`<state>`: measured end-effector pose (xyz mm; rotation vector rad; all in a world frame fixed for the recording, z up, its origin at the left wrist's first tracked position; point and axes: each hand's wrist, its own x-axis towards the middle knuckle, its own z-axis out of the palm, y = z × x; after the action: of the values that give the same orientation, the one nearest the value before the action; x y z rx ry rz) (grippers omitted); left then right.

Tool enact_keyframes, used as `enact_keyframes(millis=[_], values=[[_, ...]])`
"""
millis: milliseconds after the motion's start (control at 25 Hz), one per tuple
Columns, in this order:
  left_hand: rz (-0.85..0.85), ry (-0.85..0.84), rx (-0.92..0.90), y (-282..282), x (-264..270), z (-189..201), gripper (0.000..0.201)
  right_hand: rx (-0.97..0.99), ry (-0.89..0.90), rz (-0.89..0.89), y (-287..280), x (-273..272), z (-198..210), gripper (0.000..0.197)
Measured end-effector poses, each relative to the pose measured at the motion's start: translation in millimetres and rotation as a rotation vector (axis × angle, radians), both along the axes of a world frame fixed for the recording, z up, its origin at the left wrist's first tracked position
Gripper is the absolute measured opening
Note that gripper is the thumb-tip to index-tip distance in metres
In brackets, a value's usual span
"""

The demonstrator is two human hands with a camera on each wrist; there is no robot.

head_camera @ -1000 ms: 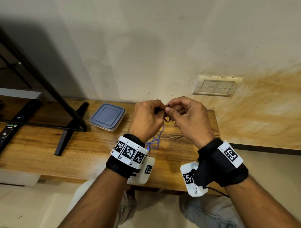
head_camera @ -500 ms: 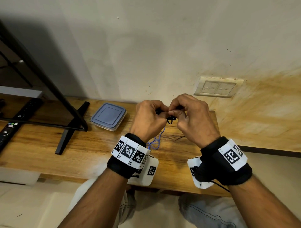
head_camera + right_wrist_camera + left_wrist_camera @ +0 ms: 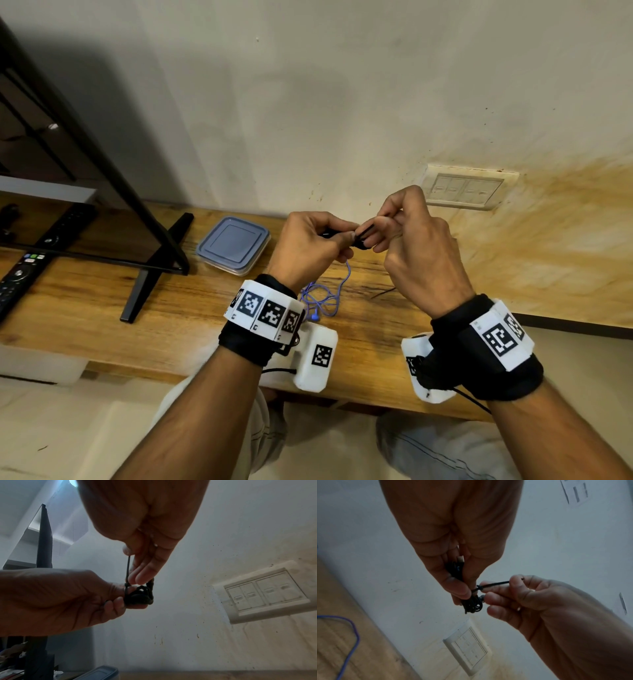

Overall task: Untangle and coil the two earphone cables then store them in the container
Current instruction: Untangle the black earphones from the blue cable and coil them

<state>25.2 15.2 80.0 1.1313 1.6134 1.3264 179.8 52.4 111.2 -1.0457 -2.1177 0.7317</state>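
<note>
Above the wooden table, my left hand grips a coiled black earphone bundle between thumb and fingers. My right hand pinches a thin black strand that runs taut from a knot at the bundle; in the right wrist view the strand rises from the coil. The blue earphone cable lies in loose loops on the table below my left wrist, and one end of it hangs up towards my left hand. The container, with a grey-blue lid on it, sits to the left of my hands.
A television on black legs stands at the left, with a remote in front of it. A switch plate is on the wall behind my right hand. The table's front edge runs just under my wrists.
My right hand has drawn the black strand out and away from the bundle. The small black loop that hung between my hands is gone. The blue cable has not moved.
</note>
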Motion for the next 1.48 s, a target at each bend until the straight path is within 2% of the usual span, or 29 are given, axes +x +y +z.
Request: enact_keyframes(millis=[200, 360, 440, 600, 880, 1120, 1240, 1320, 1400, 1480], values=[[-0.054, -0.145, -0.056, -1.2, -5.3, -1.5, 0.011, -0.039, -0.008, 0.029, 2.2, 0.7, 2.4, 0.013], [-0.097, -0.235, -0.103, -1.0, -9.6, -3.6, 0.015, -0.040, -0.099, 0.041, 4.3, 4.1, 2.5, 0.005], [-0.117, -0.200, -0.102, -0.1, -11.3, -4.5, 0.016, -0.083, -0.096, 0.054, 5.0, 5.2, 3.0, 0.004], [-0.176, -0.090, -0.072, -0.5, -9.3, -5.0, 0.020, -0.205, 0.047, 0.076, 10.3, 6.8, 0.3, 0.003], [-0.082, -0.037, -0.074, 4.7, -3.5, -12.4, 0.006, -0.032, 0.113, -0.078, 18.7, 0.1, -12.3, 0.011], [-0.053, 0.013, -0.117, 8.5, 2.4, -14.5, 0.007, -0.027, 0.224, -0.109, 13.7, -4.2, -12.2, 0.014], [-0.036, 0.112, -0.110, 9.8, 1.9, -18.8, 0.009, -0.153, 0.234, -0.099, 20.1, -2.3, -13.6, 0.013], [-0.096, 0.166, -0.131, 9.1, -3.9, -21.8, 0.017, -0.245, 0.220, -0.085, 26.4, -2.1, -16.3, 0.013], [-0.147, 0.205, -0.192, 8.5, -14.1, -24.9, 0.037, -0.282, 0.141, -0.070, 35.1, -5.1, -19.6, 0.014], [-0.083, 0.278, -0.238, 6.4, -28.1, -27.0, 0.050, -0.289, 0.036, -0.029, 44.6, -12.5, -24.0, 0.012]])
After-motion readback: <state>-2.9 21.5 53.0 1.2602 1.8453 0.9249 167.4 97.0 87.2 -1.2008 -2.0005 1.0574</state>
